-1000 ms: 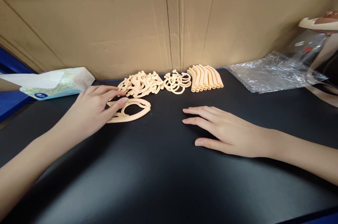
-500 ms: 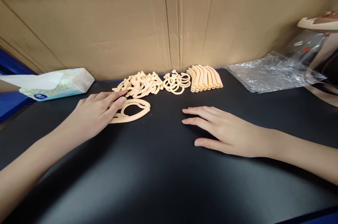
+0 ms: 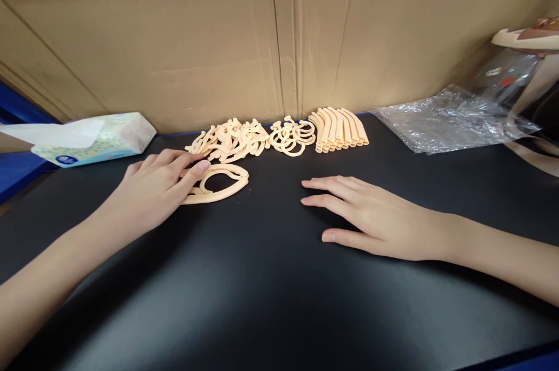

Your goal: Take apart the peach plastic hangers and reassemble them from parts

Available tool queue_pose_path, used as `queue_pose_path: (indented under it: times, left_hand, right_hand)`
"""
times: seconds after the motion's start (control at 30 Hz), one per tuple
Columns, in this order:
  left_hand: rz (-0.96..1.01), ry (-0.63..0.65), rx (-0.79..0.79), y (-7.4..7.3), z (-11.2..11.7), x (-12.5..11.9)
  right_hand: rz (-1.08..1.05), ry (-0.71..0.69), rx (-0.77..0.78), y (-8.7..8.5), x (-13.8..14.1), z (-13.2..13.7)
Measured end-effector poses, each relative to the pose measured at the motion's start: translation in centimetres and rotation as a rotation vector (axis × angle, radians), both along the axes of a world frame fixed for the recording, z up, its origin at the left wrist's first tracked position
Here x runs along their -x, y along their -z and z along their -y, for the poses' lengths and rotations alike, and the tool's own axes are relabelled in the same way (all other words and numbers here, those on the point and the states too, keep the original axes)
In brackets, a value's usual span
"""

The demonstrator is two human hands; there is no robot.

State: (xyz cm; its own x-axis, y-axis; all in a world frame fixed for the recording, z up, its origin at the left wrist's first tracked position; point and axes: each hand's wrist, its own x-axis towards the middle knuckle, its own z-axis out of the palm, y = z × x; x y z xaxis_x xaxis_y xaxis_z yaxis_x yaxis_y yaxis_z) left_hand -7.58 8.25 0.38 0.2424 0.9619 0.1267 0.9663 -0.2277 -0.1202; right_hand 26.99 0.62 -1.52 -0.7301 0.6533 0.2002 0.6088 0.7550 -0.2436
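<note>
My left hand [image 3: 154, 191] lies flat on the black table [image 3: 271, 289], fingers stretched out, with the fingertips resting on the left end of a flat cream plastic loop piece [image 3: 220, 183]. My right hand [image 3: 371, 218] rests palm down on the bare table to the right, fingers spread, holding nothing. Behind them, along the cardboard wall, lie a heap of cream hooked pieces [image 3: 231, 139], a small pile of cream rings [image 3: 292, 136] and a neat row of curved cream tubes [image 3: 340, 128].
A tissue pack [image 3: 94, 137] sits at the back left. Crumpled clear plastic bags [image 3: 449, 119] lie at the back right, with a cream-and-brown object [image 3: 530, 39] at the right edge. A cardboard wall [image 3: 271, 33] closes the back.
My left hand has slid slightly back and to the left along the loop piece. The right hand has not moved.
</note>
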Motion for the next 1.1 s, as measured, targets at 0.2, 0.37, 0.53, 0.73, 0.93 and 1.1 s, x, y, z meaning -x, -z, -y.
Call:
queue_pose_path:
  times: [0.2, 0.37, 0.53, 0.73, 0.93, 1.1]
  left_hand:
    - [0.012, 0.007, -0.009, -0.1, 0.1, -0.1]
    - [0.019, -0.008, 0.001, -0.2, 0.2, -0.4]
    - [0.012, -0.01, 0.008, -0.2, 0.1, -0.3]
    - [-0.015, 0.02, -0.007, -0.4, 0.4, -0.5]
    - [-0.185, 0.195, -0.074, -0.6, 1.1, -0.4]
    - [-0.245, 0.231, -0.081, -0.7, 1.4, -0.5]
  right_hand:
    - [0.034, 0.0, -0.009, 0.0, 0.0, 0.0]
    - [0.05, 0.002, -0.001, -0.1, 0.0, 0.1]
    - [0.051, 0.0, -0.004, -0.1, 0.1, 0.0]
    - [0.035, -0.005, -0.014, 0.0, 0.0, -0.1]
    - [0.03, -0.006, -0.021, -0.1, 0.0, 0.0]
    - [0.034, -0.008, -0.023, 0.1, 0.0, -0.2]
